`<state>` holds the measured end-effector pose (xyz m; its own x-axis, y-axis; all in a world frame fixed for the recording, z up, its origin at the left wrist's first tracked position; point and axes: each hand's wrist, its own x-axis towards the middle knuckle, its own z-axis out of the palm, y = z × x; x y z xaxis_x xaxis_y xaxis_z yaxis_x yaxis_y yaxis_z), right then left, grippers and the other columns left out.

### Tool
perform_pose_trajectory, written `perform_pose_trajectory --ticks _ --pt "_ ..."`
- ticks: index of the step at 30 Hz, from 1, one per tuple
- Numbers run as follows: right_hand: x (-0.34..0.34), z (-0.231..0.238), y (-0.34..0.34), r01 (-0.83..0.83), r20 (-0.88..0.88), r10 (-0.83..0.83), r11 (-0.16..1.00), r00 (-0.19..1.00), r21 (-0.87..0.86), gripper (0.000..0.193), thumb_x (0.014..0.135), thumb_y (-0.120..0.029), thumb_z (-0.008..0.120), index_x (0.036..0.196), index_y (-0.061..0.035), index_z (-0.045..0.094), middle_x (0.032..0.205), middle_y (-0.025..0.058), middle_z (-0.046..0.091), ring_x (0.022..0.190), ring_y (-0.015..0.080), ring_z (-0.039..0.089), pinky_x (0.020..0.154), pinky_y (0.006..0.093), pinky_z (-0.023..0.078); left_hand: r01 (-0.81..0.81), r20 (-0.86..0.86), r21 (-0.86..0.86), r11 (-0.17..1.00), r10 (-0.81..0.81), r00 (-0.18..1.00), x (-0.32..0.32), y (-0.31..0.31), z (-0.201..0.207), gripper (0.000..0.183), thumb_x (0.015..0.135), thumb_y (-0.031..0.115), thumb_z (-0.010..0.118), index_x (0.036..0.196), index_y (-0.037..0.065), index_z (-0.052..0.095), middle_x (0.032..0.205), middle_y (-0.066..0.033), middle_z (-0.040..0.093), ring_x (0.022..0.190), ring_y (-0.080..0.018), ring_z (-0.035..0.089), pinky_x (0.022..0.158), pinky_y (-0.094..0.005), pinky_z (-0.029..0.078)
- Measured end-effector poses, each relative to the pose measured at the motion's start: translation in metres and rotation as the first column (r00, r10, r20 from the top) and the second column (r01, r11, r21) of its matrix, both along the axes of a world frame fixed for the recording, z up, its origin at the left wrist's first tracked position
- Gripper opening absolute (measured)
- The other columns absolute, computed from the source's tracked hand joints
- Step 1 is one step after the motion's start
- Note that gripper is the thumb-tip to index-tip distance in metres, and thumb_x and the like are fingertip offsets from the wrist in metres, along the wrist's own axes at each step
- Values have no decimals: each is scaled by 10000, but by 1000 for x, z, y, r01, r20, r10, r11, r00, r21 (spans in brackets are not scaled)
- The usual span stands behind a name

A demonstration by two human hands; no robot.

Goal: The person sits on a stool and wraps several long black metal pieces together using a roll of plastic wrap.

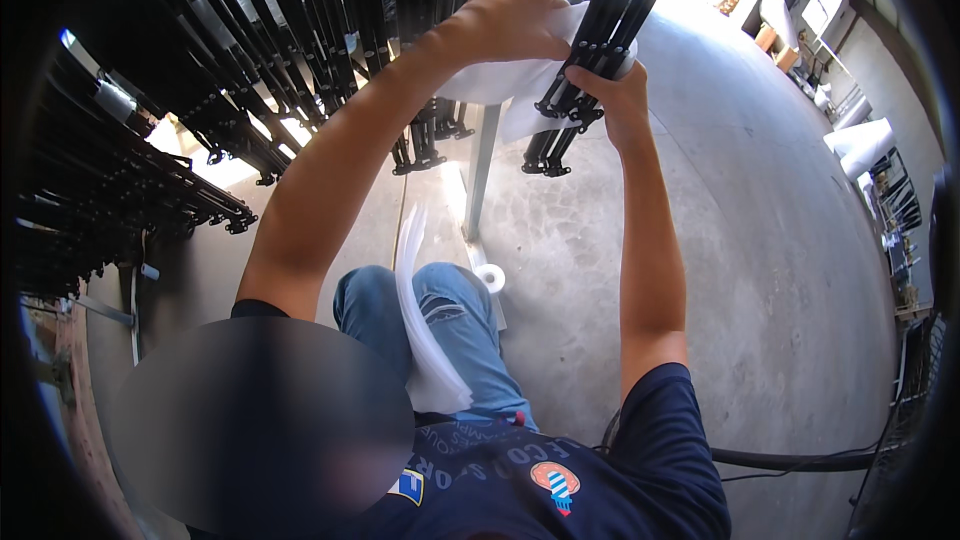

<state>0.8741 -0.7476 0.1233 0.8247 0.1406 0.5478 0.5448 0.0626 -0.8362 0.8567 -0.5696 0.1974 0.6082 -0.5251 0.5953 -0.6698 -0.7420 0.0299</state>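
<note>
A bundle of black metal bars [592,50] hangs in front of me, with small joints and hooked ends at the bottom. My right hand [620,100] is closed around its right side, thumb across the front and fingers hidden behind. Just left of the bars, my left hand [515,25] is closed on a thin white foam-like sheet [480,83], which passes behind the bundle. More white sheets [428,350] lie in a folded stack across my lap.
Many more black bar bundles [300,30] hang in rows at the left. A metal post [484,175] stands below my hands, with a tape roll [490,278] by its foot. Concrete floor [770,240] spreads to the right, toward white rolls [860,147] along the wall.
</note>
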Motion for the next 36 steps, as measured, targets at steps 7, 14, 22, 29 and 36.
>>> perform_pose_trajectory --ticks 7,14,22,29,36 --pt "-3 -1 4 -2 54 1 1000 999 21 171 685 -21 645 845 15 595 748 39 606 640 95 565 582 219 456 123 -227 -243 962 -180 957 -16 -6 -6 274 729 276 634 823 23 588 710 -114 588 589 -190 592 548 -298 496" --pt "6 -6 13 45 106 -48 999 993 29 197 685 -68 668 841 3 571 731 22 589 665 71 514 576 226 430 206 -309 -363 909 -326 894 -26 -19 -10 250 744 256 633 767 22 547 672 -84 568 607 -160 582 566 -272 484" --pt "3 -16 16 -95 -38 102 984 994 153 219 680 -63 672 863 8 576 749 38 593 653 95 545 568 224 449 54 -491 -683 728 -513 704 -25 -6 -23 434 678 210 706 1039 30 545 955 -137 543 871 -190 565 746 -334 473" --pt "-6 -8 20 -75 58 68 988 996 134 181 693 -46 642 854 12 582 749 45 600 650 103 562 580 228 460 58 -419 -756 652 -550 722 -27 6 -30 493 621 238 742 1028 25 562 902 -121 563 844 -191 580 730 -331 486" --pt "-1 -22 27 -184 191 144 959 971 217 195 738 -69 621 915 -18 555 837 44 584 738 116 559 647 246 469 305 -391 -704 641 -709 587 -19 -22 -28 303 714 232 688 895 11 584 800 -76 609 699 -148 602 641 -270 492"
